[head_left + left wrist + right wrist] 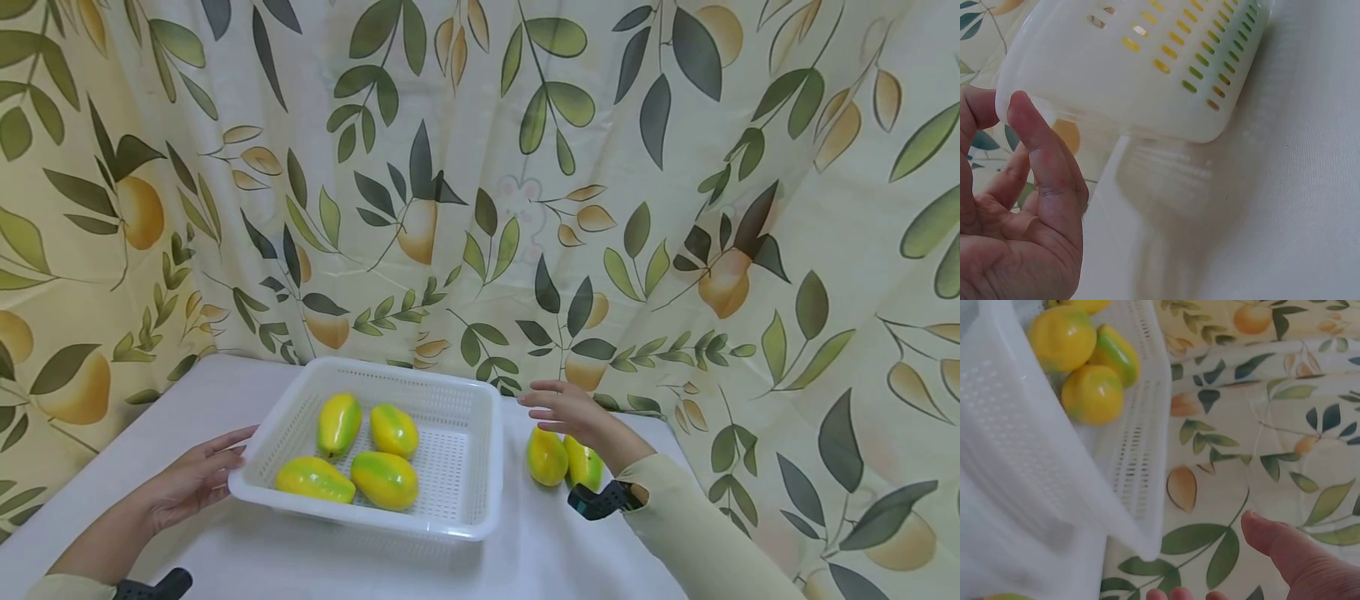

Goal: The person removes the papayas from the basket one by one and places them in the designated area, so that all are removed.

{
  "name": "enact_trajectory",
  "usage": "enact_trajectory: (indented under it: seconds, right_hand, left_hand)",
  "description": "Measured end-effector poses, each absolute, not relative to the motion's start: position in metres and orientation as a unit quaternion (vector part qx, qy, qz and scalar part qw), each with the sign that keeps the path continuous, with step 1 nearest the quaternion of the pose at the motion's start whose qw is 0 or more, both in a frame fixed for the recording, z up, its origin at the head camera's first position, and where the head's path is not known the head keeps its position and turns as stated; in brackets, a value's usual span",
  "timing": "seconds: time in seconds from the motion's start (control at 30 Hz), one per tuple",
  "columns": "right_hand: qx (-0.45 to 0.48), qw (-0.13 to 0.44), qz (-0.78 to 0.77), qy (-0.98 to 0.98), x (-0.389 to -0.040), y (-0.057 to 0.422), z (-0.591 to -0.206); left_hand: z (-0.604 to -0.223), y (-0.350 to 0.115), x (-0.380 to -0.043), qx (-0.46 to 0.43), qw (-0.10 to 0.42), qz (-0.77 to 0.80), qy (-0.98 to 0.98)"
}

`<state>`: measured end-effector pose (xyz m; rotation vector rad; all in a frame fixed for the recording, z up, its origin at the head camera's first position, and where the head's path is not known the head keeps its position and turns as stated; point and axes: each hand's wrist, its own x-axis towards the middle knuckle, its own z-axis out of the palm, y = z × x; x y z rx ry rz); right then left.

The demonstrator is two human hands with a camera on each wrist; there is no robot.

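A white plastic basket (457,392) with slotted walls holds several yellow-green mangoes (393,431). My left hand (191,479) is at its left side, and in the left wrist view the fingers (1041,156) pinch the rim from both sides. To the right of the basket, two more mangoes (547,457) lie side by side on the table. Over them my right hand (573,414) hovers with extended, spread fingers and nothing in it. The right wrist view shows its thumb (1279,544) apart from the basket; most of that hand is out of frame.
A white-covered table (525,550) lies beneath everything. Behind it and at both sides hangs a curtain (480,208) printed with leaves and fruit. Each wrist wears a dark band, one of them (603,500) close to the two loose mangoes.
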<state>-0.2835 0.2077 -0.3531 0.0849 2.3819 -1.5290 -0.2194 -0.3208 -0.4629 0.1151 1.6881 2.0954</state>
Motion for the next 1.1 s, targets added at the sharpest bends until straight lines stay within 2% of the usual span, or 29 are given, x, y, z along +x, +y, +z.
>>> enact_trajectory:
  seconds: [0.47, 1.1]
  right_hand:
    - [-0.001, 0.170, -0.542, 0.823, -0.297, 0.160, -0.347]
    - [0.017, 0.194, -0.553, 0.810, -0.305, 0.108, -0.365]
  left_hand:
    - [-0.463, -0.322, -0.220, 0.040, 0.226, 0.763, 0.604]
    - [-0.463, -0.320, -0.219, 0.043, 0.227, 0.767, 0.598]
